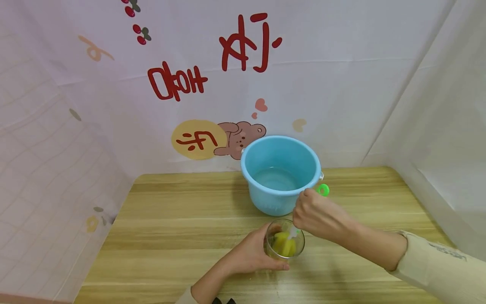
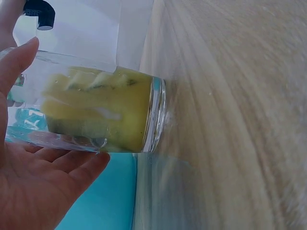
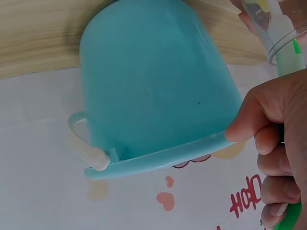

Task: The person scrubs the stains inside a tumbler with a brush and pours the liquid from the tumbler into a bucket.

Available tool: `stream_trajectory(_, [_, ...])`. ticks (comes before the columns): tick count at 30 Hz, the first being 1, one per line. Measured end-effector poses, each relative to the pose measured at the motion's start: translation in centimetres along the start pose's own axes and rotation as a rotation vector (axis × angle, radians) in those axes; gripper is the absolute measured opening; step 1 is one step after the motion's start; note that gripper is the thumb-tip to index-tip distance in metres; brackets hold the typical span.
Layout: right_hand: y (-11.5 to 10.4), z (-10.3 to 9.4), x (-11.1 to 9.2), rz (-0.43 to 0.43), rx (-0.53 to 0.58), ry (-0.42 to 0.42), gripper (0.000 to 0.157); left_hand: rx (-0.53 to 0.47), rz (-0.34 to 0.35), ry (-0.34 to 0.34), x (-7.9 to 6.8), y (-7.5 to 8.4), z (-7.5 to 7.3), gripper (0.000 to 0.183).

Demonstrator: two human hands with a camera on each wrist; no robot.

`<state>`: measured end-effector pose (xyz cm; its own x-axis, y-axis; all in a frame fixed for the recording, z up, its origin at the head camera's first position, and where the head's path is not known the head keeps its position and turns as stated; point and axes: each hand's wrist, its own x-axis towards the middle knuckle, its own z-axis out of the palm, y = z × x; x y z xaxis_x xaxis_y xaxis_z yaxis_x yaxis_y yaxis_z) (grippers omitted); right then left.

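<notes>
My left hand [image 1: 252, 251] holds a clear drinking glass [image 2: 156, 115] round its side, thumb on one side and fingers on the other. The base of the glass is at the wooden tabletop. Inside sits the soft yellow sponge head [image 2: 96, 108] of a cup brush. My right hand [image 1: 320, 213] grips the brush's handle in a closed fist above the glass. The handle's green looped end [image 1: 323, 190] sticks out beyond the fist, and its white neck [image 1: 293, 231] runs down into the glass. Most of the handle is hidden by the fingers.
Just behind the glass stands a light blue bucket [image 1: 250, 183], with what looks like shallow clear water at its bottom. My right fist is close to its rim. The wooden table [image 1: 171, 236] backs onto a printed white wall covering [image 1: 341, 84].
</notes>
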<state>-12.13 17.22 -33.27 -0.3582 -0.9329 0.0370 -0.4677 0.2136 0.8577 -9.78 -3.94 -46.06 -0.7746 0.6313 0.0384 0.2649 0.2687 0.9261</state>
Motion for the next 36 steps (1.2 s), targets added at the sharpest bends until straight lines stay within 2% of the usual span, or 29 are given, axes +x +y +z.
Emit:
stream_trajectory(7, [0.2, -0.5, -0.6, -0.011, -0.018, 0.019, 0.027, 0.009, 0.016, 0.006, 0.0, -0.1, 0.0, 0.073])
stream_trajectory(14, [0.3, -1.8, -0.7, -0.028, -0.092, 0.024, 0.018, 0.007, 0.026, 0.003, 0.1, -0.1, 0.1, 0.077])
stream_trajectory(23, [0.4, -3.3, 0.2, -0.031, -0.069, 0.094, 0.023, -0.001, 0.009, -0.009, 0.1, -0.1, -0.1, 0.070])
stream_trajectory(32, [0.3, -3.6, 1.4, -0.060, -0.147, 0.068, 0.030, -0.028, 0.050, -0.033, 0.2, -0.2, -0.2, 0.077])
stream_trajectory(36, [0.4, -3.2, 1.8, -0.027, -0.142, 0.078, 0.029, -0.032, 0.051, -0.036, 0.3, -0.2, -0.2, 0.078])
